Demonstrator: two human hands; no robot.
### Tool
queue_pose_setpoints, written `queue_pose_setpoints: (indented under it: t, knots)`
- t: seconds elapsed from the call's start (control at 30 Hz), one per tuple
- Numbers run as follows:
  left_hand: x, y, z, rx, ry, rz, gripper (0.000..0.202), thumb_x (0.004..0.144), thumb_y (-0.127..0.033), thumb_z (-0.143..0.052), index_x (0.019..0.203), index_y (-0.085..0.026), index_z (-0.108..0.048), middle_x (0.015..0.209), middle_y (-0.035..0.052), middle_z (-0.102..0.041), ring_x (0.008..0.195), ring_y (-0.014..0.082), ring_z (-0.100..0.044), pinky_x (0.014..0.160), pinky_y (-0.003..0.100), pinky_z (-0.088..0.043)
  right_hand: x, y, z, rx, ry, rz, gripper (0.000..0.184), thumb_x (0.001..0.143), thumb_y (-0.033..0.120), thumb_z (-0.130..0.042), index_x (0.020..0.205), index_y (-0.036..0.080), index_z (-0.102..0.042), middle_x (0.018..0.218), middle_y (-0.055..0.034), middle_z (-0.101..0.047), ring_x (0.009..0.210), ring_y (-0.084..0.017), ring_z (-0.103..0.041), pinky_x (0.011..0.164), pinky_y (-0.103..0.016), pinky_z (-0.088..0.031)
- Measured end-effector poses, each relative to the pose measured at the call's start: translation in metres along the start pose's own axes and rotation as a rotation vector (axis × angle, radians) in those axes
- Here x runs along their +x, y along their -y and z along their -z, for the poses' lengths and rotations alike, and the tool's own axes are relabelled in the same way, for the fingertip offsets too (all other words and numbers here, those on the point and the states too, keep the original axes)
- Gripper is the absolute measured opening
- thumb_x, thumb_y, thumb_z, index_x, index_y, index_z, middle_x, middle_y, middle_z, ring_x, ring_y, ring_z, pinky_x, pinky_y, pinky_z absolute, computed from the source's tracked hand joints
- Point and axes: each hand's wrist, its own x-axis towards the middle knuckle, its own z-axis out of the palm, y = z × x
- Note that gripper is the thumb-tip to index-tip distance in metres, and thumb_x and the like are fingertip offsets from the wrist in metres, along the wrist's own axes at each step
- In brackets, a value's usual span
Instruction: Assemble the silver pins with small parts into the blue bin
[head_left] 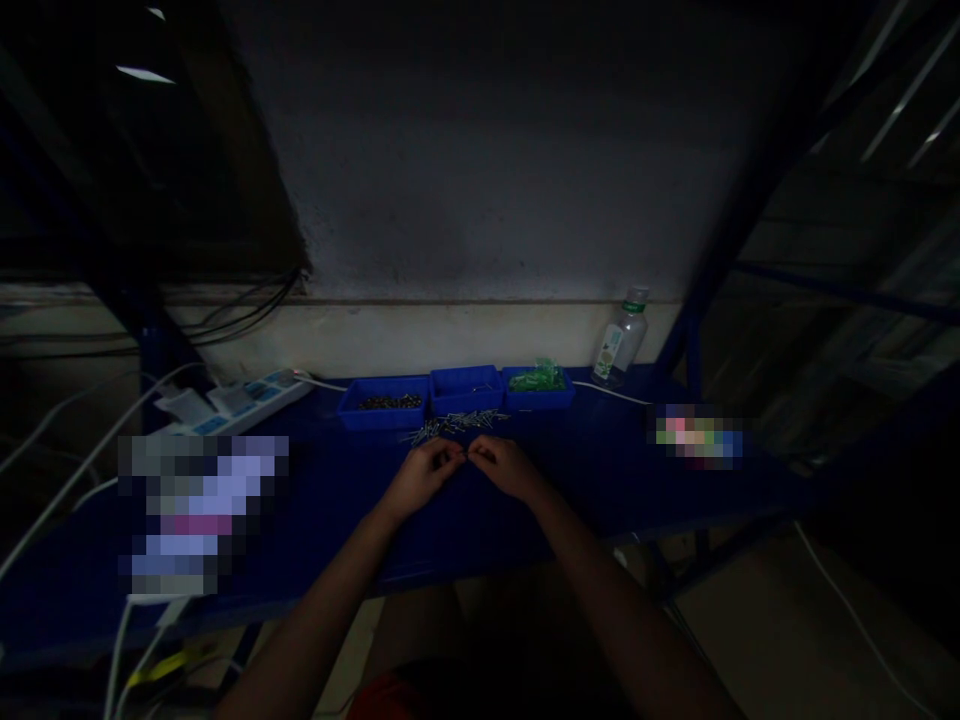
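My left hand (pixel 430 474) and my right hand (pixel 508 465) meet fingertip to fingertip above the blue table (pixel 465 535). Both are closed in a pinch, and a tiny dark piece shows between them, too small to name. Just beyond the fingers lies a loose pile of thin metal pins or screws (pixel 459 424). Behind the pile stand three blue bins in a row. The left bin (pixel 384 402) holds many small brownish metal parts, the middle bin (pixel 466 389) has a few thin pieces, and the right bin (pixel 538 386) contains green plastic material.
A clear bottle (pixel 622 338) stands against the wall at the back right. On the left, a white power strip (pixel 259 400) with plugs and cables lies along the table. Two blurred-out items rest on the left and right of the tabletop. Blue frame posts rise at both sides.
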Motion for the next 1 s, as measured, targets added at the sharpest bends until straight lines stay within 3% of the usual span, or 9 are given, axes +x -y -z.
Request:
queue_pose_setpoints:
  t: [0.4, 0.63, 0.83, 1.0]
  knots:
    - [-0.001, -0.006, -0.003, -0.052, 0.017, -0.126, 0.024, 0.077, -0.036, -0.051, 0.088, -0.017, -0.063, 0.081, 0.0030, -0.060, 0.075, 0.0132, -0.054, 0.071, 0.025, -0.042, -0.001, -0.003, -0.002, -0.058, 0.045, 0.053, 0.010, 0.079, 0.022, -0.051, 0.080, 0.017, -0.060, 0.074, 0.0019, -0.058, 0.065, -0.008, -0.050, 0.059, -0.017, -0.033]
    - [0.000, -0.001, -0.002, -0.018, -0.049, -0.042, 0.025, 0.077, -0.034, -0.049, 0.088, -0.016, -0.062, 0.082, 0.0038, -0.061, 0.074, 0.0141, -0.054, 0.069, 0.026, -0.043, -0.001, 0.002, 0.001, -0.002, -0.034, 0.015, 0.014, 0.080, 0.024, -0.049, 0.083, 0.017, -0.060, 0.076, -0.0001, -0.060, 0.067, -0.009, -0.053, 0.063, -0.019, -0.037]
    - [-0.001, -0.006, -0.004, 0.060, 0.042, -0.056, 0.020, 0.076, -0.030, -0.047, 0.081, -0.016, -0.061, 0.078, 0.0030, -0.060, 0.071, 0.0140, -0.052, 0.068, 0.026, -0.042, -0.003, 0.009, 0.003, -0.060, -0.085, 0.065, 0.012, 0.077, 0.020, -0.048, 0.079, 0.018, -0.059, 0.071, 0.0013, -0.058, 0.065, -0.009, -0.050, 0.063, -0.019, -0.036]
    - [-0.001, -0.009, -0.002, 0.051, 0.023, -0.046, 0.020, 0.076, -0.030, -0.047, 0.082, -0.016, -0.060, 0.078, 0.0030, -0.059, 0.071, 0.0138, -0.052, 0.068, 0.026, -0.042, -0.003, 0.009, 0.003, -0.063, -0.082, 0.021, 0.009, 0.074, 0.018, -0.049, 0.076, 0.018, -0.058, 0.065, 0.0031, -0.054, 0.060, -0.008, -0.048, 0.059, -0.018, -0.035]
